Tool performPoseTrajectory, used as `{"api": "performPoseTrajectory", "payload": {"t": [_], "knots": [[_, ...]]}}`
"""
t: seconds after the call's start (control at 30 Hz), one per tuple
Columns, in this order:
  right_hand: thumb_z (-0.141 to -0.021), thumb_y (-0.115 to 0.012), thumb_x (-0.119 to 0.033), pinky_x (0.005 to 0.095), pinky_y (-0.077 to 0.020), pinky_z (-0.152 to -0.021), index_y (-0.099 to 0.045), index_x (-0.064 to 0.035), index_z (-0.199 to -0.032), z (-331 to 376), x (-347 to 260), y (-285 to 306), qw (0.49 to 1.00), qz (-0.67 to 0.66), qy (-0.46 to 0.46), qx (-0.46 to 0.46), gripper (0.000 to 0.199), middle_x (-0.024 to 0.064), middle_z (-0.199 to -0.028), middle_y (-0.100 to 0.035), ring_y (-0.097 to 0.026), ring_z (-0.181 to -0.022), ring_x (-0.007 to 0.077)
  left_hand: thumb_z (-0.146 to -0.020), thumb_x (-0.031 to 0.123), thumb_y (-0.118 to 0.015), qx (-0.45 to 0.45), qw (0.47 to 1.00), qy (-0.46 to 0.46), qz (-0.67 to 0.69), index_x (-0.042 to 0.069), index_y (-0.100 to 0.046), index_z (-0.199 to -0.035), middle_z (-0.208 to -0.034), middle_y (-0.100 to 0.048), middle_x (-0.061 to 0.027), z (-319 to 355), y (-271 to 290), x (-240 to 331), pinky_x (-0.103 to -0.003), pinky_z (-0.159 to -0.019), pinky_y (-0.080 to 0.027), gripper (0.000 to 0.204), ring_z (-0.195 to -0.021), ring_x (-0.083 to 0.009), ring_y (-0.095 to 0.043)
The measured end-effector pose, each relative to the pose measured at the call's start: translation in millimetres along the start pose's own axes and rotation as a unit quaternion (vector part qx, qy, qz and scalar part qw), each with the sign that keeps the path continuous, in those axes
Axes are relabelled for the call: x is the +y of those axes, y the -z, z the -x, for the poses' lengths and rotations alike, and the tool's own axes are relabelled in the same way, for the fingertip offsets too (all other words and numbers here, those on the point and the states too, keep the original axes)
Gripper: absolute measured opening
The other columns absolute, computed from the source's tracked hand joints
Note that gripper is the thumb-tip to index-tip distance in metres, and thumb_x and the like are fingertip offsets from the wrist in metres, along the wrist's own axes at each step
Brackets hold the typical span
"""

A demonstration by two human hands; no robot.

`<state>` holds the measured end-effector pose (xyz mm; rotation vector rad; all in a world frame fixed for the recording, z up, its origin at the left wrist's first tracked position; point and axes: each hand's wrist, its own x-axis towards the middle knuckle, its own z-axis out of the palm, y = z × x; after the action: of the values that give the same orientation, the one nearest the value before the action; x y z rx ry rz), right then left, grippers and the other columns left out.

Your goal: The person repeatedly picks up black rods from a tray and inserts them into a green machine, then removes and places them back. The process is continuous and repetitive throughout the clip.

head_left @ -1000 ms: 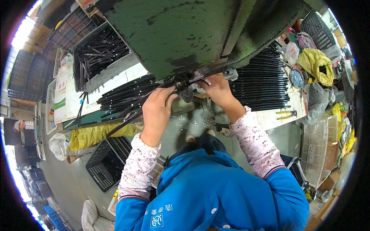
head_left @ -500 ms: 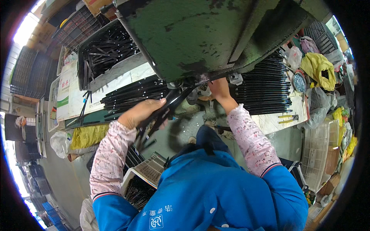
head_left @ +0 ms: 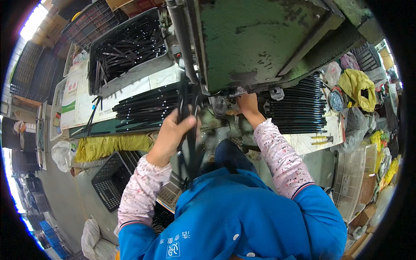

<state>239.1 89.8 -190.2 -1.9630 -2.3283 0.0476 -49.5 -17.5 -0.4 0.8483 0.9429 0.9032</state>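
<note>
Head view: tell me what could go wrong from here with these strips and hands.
The left hand grips a motion-blurred bundle of black strips; some might slip out. Their lower ends appear close to the blue jacket and could snag. The right hand is by the lower edge of the green machine, so it might get pinched if a part there moves.

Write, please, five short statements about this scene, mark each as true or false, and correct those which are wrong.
1. The left hand holds black strips. True.
2. The pliers lie on the floor. False: they lie on the table, at the right.
3. The right hand is at the near edge of the green machine. True.
4. The forearm sleeves are plain green. False: they are pale, with a flower pattern.
5. The round bowl is right of the black rods. True.
</note>
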Motion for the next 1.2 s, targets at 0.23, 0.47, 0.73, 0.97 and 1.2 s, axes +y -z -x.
{"api": "performPoseTrajectory", "payload": {"t": [0.23, 0.47, 0.73, 0.97, 1.2], "knots": [[-0.084, -0.063, -0.024, 0.0440, -0.0482, -0.081, -0.066, -0.0059, -0.104, 7.6, -3.6, 28.7, 0.981, -0.085, 0.035, 0.172, 0.027, 0.0157, -0.104, -0.064, -0.060, -0.098, 0.0359, -0.094, 0.020, -0.061, 0.084, 0.966, -0.149, 0.193, 0.005, -0.053, -0.114, -0.090, -0.062, -0.0059, -70.0, -18.3, 2.2, -0.033, -0.064, -0.057, 0.027, -0.075, -0.0168, -0.063], [-0.081, -0.066, -0.014, 0.0444, -0.0381, -0.098, -0.058, -0.0012, -0.118, 30.6, 17.7, 15.0, 0.831, -0.543, -0.105, 0.050, 0.040, 0.0192, -0.121, -0.056, -0.050, -0.113, 0.0370, -0.092, 0.002, -0.054, 0.109, 0.954, -0.142, 0.239, 0.001, -0.054, -0.112, -0.095, -0.064, -0.0070, -90.7, -31.2, -3.6, -0.027, -0.066, -0.054, 0.020, -0.079, -0.0165, -0.064], [-0.082, -0.069, -0.002, 0.0334, -0.0505, -0.081, -0.062, 0.0008, -0.108, 51.3, -49.0, 134.3, 0.870, -0.482, 0.060, 0.087, 0.027, 0.0090, -0.104, -0.068, -0.064, -0.096, 0.0204, -0.091, 0.000, -0.050, 0.259, 0.938, -0.163, 0.161, 0.001, -0.053, -0.109, -0.087, -0.061, -0.0036, -68.4, -45.8, 0.9, -0.024, -0.057, -0.048, 0.018, -0.069, -0.0111, -0.058], [-0.079, -0.073, -0.006, 0.0276, -0.0502, -0.073, -0.066, 0.0023, -0.100, 51.5, -70.9, 175.6, 0.885, -0.427, 0.144, 0.119, 0.025, 0.0112, -0.086, -0.069, -0.065, -0.082, 0.0154, -0.087, -0.002, -0.051, 0.181, 0.952, -0.152, 0.194, 0.001, -0.052, -0.104, -0.089, -0.056, -0.0066, -39.2, -26.6, -22.1, -0.028, -0.061, -0.053, 0.017, -0.074, -0.0149, -0.059], [-0.075, -0.074, -0.021, 0.0389, -0.0507, -0.074, -0.067, -0.0083, -0.098, 79.1, -70.7, 178.9, 0.920, -0.319, 0.178, 0.142, 0.027, 0.0115, -0.099, -0.065, -0.063, -0.082, 0.0304, -0.089, -0.001, -0.055, 0.171, 0.964, -0.157, 0.129, 0.001, -0.050, -0.102, -0.090, -0.058, -0.0100, -26.1, -28.3, -27.4, -0.029, -0.056, -0.057, 0.014, -0.075, -0.0204, -0.066]]}}
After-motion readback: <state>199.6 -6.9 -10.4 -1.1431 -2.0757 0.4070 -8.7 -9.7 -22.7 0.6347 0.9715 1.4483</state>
